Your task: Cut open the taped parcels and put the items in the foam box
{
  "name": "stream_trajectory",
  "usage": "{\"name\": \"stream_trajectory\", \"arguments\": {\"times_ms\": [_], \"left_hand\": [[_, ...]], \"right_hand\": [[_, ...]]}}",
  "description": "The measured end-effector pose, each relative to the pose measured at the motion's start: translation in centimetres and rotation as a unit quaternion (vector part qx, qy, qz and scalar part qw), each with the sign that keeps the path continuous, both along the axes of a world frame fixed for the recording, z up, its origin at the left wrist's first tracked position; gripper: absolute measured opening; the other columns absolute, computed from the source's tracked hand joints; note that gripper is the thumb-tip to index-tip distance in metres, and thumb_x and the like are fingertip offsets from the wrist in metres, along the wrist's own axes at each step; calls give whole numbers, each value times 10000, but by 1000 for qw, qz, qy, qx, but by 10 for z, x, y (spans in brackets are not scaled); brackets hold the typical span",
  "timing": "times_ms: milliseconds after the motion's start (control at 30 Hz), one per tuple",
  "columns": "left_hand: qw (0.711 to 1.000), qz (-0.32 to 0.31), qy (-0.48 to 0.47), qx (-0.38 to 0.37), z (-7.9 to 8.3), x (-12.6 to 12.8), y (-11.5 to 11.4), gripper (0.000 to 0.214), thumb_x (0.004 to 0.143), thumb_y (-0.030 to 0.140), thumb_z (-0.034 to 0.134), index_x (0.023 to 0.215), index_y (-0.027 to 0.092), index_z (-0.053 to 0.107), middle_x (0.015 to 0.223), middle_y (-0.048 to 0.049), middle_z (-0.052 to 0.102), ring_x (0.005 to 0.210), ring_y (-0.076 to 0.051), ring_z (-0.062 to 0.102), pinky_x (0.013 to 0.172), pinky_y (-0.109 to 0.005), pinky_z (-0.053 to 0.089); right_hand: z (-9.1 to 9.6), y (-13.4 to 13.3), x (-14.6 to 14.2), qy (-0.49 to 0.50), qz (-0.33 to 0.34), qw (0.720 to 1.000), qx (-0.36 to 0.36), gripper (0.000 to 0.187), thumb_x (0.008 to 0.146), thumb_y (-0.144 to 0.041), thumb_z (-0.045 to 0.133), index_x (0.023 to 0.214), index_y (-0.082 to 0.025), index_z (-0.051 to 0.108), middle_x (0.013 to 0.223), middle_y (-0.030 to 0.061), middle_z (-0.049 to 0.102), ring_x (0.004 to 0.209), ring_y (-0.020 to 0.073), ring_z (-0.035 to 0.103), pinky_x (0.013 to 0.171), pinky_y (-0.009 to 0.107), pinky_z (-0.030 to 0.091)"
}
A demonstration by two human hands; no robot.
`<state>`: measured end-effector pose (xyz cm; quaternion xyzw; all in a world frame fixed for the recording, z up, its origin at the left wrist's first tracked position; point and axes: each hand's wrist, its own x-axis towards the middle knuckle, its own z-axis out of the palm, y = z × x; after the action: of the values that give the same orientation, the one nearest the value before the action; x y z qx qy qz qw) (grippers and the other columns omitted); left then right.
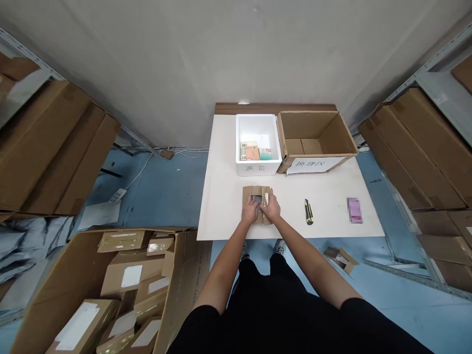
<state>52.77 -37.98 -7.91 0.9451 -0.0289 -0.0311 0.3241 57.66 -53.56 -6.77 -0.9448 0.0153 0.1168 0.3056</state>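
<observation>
A small cardboard box (254,190) lies on the white table in front of me, its top flaps folded open and something dark grey showing inside. My left hand (250,210) grips its left side, with fingertips at the opening. On the other side, my right hand (272,207) is closed on the right flap, which carries tape and a small white label. What exactly lies inside the box is too small to make out. To the right of my hands rests a yellow-and-black utility knife (309,212).
Behind the small box stand a white foam bin (257,169) with several small packs and an open carton (350,142) with a paper sign. A pink blurred item (355,210) lies at right. A large carton (44,295) of parcels stands at lower left; a torn box (341,259) lies on the floor.
</observation>
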Motion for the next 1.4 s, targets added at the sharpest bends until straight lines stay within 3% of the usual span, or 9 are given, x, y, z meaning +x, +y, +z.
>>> {"name": "stream_trajectory", "arguments": {"times_ms": [200, 333, 400, 467, 567, 667, 867, 1167, 1400], "left_hand": [[994, -92, 51, -7, 14, -5, 7, 317, 971, 432, 645, 892, 182, 824, 1589, -116, 560, 1650, -411, 102, 1269, -648, 324], [985, -137, 98, -37, 23, -2, 19, 354, 980, 463, 643, 780, 231, 819, 1621, -33, 535, 1658, -364, 108, 1310, -586, 258], [982, -160, 100, -18, 21, -12, 23, 224, 851, 465, 818, 867, 242, 824, 1656, -38, 490, 1657, -380, 91, 1323, -597, 202], [986, -144, 78, 13, 15, -29, 25, 435, 693, 429, 960, 1053, 239, 805, 1725, -82, 368, 1652, -411, 87, 1312, -628, 206], [996, -75, 32, 38, 3, -57, 19, 518, 735, 388, 950, 1181, 215, 753, 1774, -136, 218, 1647, -418, 117, 1272, -631, 308], [997, -64, 8, 40, -4, -75, 7, 223, 881, 344, 828, 1052, 210, 776, 1756, -119, 284, 1648, -411, 113, 1263, -638, 327], [998, -49, -8, 50, -9, -84, -12, 89, 905, 203, 762, 988, 235, 767, 1749, -61, 312, 1648, -403, 131, 1268, -723, 260], [999, 12, -17, 45, -16, -85, -13, 37, 911, 212, 735, 883, 228, 754, 1660, -77, 477, 1608, -405, 284, 1219, -698, 361], [998, -5, -20, 56, -10, -92, 22, 106, 907, 182, 690, 924, 233, 782, 1626, -82, 520, 1598, -368, 314, 1247, -648, 344]], "right_hand": [[-7, -47, -4, 26, -57, 988, 140, 854, 899, -244, 406, 1706, -153, 143, 1237, 126, 724, 1003, 267, 710, 930, 407, 569], [-6, -61, -13, -44, -36, 998, 12, 666, 915, -242, 471, 1576, -156, 450, 1359, 176, 620, 1176, 307, 610, 1013, 449, 522], [-1, -56, -14, -86, 18, 994, -63, 467, 949, -201, 475, 1382, -180, 648, 1337, 173, 607, 1252, 318, 540, 1064, 447, 482], [4, -45, -10, -101, 112, 983, -107, 355, 981, -161, 469, 1189, -206, 753, 1292, 161, 626, 1259, 315, 519, 1070, 438, 469], [9, -28, 1, -80, 287, 948, -110, 315, 1002, -154, 500, 1100, -222, 792, 1261, 151, 677, 1273, 309, 526, 1108, 464, 445], [7, -14, 10, -52, 376, 922, -80, 454, 977, -99, 483, 1344, -217, 722, 1399, 138, 669, 1385, 281, 504, 1214, 494, 364], [0, 9, 41, -61, 288, 953, -73, 785, 906, -77, 481, 1676, -160, 353, 1766, 126, 252, 1645, 260, 144, 1293, 498, 246], [-13, 24, 42, -71, 289, 952, -65, 540, 966, -199, 571, 1506, -194, 556, 1527, 173, 546, 1430, 305, 466, 1191, 464, 399], [-49, 67, 35, 106, 332, 919, -182, 1099, 681, -176, 908, 1642, -217, 376, 1707, 256, 308, 1579, 442, 281, 1229, 571, 318]]}}
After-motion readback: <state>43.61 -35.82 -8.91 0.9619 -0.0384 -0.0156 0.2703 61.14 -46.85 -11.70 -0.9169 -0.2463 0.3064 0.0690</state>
